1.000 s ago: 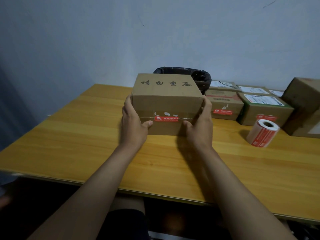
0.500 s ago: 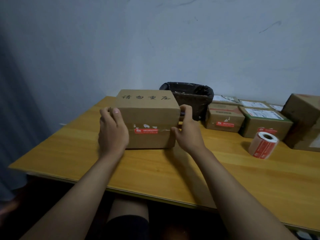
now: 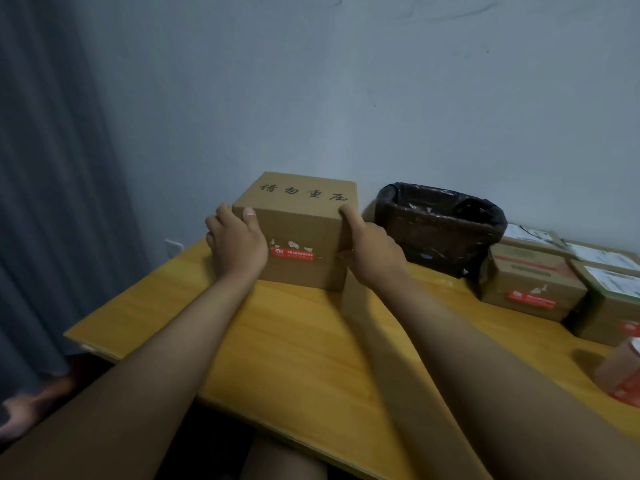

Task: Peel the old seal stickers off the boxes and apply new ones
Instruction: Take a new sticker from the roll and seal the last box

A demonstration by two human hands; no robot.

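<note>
Cardboard box (image 3: 301,233) is standing on the wooden table (image 3: 294,348), clasped between both hands. Left hand (image 3: 235,242) and right hand (image 3: 372,252) are gripping opposite sides, fingers curled. Red seal sticker (image 3: 292,254) is facing between them; advice: steady box, lift one sticker corner slowly.

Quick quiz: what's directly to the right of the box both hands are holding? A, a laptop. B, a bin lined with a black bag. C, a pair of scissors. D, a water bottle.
B: the bin with its black liner stands just right of the box, which the left hand and right hand hold by its sides.
</note>
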